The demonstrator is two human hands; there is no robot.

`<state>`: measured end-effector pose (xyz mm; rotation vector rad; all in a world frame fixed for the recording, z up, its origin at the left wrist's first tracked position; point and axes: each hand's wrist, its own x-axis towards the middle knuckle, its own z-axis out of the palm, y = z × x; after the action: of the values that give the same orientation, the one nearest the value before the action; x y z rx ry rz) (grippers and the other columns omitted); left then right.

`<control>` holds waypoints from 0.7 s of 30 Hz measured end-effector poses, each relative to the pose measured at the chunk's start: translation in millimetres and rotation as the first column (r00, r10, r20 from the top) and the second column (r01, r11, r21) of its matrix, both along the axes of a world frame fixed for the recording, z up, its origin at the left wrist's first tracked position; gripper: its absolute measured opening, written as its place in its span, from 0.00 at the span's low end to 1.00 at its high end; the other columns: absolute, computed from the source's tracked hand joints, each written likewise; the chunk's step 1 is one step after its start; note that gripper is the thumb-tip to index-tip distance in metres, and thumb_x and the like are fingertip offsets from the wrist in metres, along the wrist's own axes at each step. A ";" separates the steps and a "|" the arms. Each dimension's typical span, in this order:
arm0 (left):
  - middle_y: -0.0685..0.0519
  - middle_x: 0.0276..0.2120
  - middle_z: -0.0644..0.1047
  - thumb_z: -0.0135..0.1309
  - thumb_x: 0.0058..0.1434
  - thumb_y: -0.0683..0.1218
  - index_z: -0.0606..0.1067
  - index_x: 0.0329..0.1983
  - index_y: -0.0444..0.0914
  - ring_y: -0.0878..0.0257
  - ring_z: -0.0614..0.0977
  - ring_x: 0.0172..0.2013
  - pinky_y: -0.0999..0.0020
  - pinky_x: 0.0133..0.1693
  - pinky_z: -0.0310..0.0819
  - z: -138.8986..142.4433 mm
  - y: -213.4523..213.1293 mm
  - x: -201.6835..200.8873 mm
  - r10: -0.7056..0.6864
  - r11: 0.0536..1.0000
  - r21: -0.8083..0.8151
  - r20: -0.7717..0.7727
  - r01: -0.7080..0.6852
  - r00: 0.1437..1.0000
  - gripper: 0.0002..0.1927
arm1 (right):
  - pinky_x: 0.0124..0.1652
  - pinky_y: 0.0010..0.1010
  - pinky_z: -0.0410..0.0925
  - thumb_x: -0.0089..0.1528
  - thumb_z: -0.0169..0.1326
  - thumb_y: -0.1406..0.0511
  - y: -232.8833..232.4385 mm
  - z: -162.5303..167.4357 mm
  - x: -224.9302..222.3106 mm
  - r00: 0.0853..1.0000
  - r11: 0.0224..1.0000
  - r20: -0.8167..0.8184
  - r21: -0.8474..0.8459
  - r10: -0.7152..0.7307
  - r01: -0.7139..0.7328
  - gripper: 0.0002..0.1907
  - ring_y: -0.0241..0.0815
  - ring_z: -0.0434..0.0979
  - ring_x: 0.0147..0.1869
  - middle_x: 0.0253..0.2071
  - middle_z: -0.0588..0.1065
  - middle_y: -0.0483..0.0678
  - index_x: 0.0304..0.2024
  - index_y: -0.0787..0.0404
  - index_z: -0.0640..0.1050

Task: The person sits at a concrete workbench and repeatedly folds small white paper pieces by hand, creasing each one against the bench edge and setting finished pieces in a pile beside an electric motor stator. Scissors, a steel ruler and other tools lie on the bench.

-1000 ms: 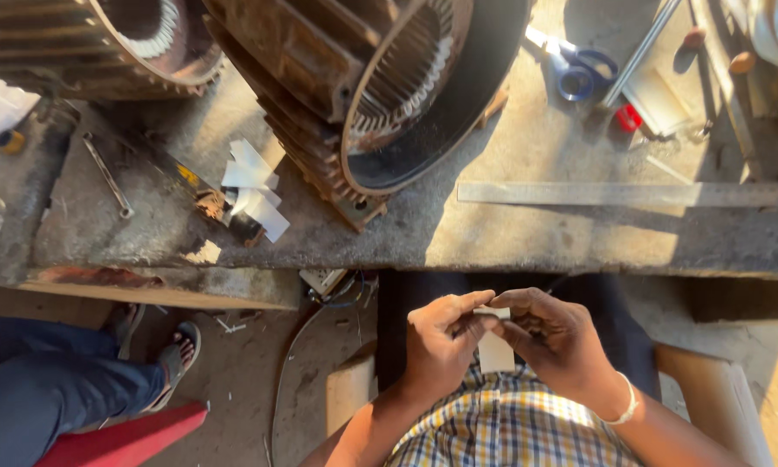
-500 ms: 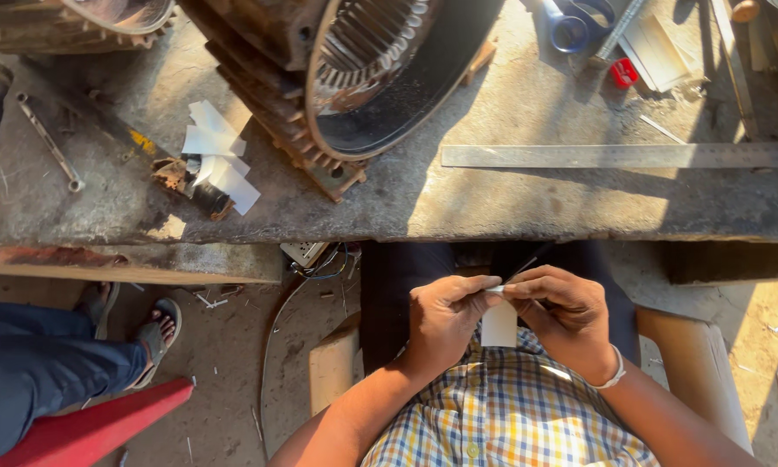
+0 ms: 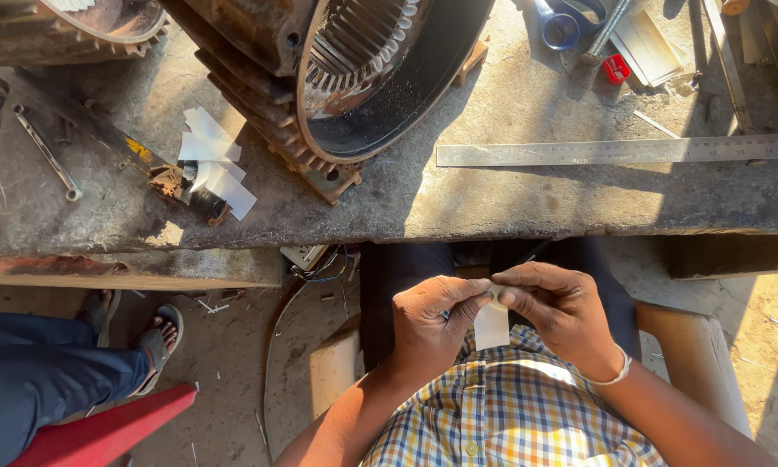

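A small white rectangular slip of paper (image 3: 492, 326) hung upright, pinched by its top edge, its lower end loose above a checked shirt, below the worktop's edge.

Your left hand (image 3: 432, 324) and right hand (image 3: 557, 311) pinch a white paper strip (image 3: 491, 326) together. The steel ruler (image 3: 618, 150) lies near the workbench's (image 3: 510, 199) front edge.

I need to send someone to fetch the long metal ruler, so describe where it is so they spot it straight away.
Start at the big rusty motor housing lying on the stone workbench. Look to its right, towards the bench's near edge, above the person's right hand. The steel ruler lies flat there, running sideways: it is the only long, straight, grey strip with fine markings, far longer than the spanner at the left.
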<state>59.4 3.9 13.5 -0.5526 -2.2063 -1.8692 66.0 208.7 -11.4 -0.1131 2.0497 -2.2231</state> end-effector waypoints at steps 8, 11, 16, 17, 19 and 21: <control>0.47 0.38 0.84 0.64 0.63 0.39 0.81 0.45 0.34 0.61 0.88 0.39 0.71 0.40 0.83 7.1 -4.5 -1.7 -0.004 1.000 -0.031 -0.017 0.003 1.000 0.07 | 0.44 0.26 0.75 0.61 0.61 0.73 0.5 -5.8 -2.6 0.991 0.996 0.132 -0.092 0.009 0.004 0.11 0.36 0.81 0.44 0.41 0.81 0.52 0.46 0.71 0.83; 0.47 0.37 0.84 0.64 0.63 0.39 0.82 0.44 0.34 0.61 0.88 0.38 0.71 0.39 0.83 6.6 -4.5 -2.3 0.009 0.999 -0.039 -0.021 -0.009 1.000 0.07 | 0.44 0.26 0.75 0.61 0.61 0.73 -0.6 -5.3 -2.2 0.998 0.998 0.068 -0.066 0.008 -0.004 0.10 0.36 0.81 0.44 0.40 0.81 0.52 0.45 0.71 0.83; 0.47 0.36 0.84 0.64 0.63 0.40 0.82 0.43 0.34 0.63 0.88 0.36 0.71 0.38 0.83 3.8 -3.3 -2.1 -0.013 1.000 -0.014 0.094 0.015 0.996 0.07 | 0.39 0.23 0.74 0.62 0.60 0.73 -1.7 -2.9 -1.7 0.999 0.999 -0.038 0.038 0.017 -0.015 0.08 0.32 0.80 0.41 0.37 0.81 0.49 0.44 0.69 0.83; 0.47 0.36 0.84 0.64 0.63 0.40 0.82 0.43 0.33 0.63 0.88 0.36 0.71 0.38 0.83 3.5 -2.9 -1.9 -0.013 1.000 -0.014 0.096 0.015 0.995 0.07 | 0.38 0.23 0.74 0.62 0.60 0.73 -1.6 -2.1 -1.8 0.999 0.998 -0.049 0.059 0.019 -0.016 0.07 0.32 0.79 0.39 0.36 0.81 0.49 0.43 0.69 0.84; 0.48 0.34 0.84 0.64 0.63 0.40 0.82 0.42 0.34 0.64 0.88 0.35 0.72 0.36 0.83 3.1 -2.4 -1.4 -0.022 0.999 -0.025 0.114 0.025 0.993 0.07 | 0.36 0.22 0.73 0.62 0.60 0.73 -1.4 -0.4 -1.8 0.997 0.996 -0.071 0.090 0.024 -0.018 0.06 0.30 0.79 0.38 0.35 0.81 0.48 0.42 0.68 0.84; 0.48 0.34 0.84 0.64 0.63 0.41 0.82 0.42 0.34 0.65 0.87 0.34 0.73 0.36 0.83 2.7 -2.1 -0.7 -0.032 0.999 -0.021 0.134 0.035 0.990 0.06 | 0.36 0.22 0.73 0.62 0.60 0.73 -1.6 1.0 -1.3 0.996 0.994 -0.090 0.110 0.029 -0.019 0.05 0.30 0.79 0.38 0.34 0.81 0.47 0.41 0.68 0.83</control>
<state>58.7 1.8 16.2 -0.4839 -2.3184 -1.9531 64.7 207.2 -10.4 -0.2325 2.1990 -2.1242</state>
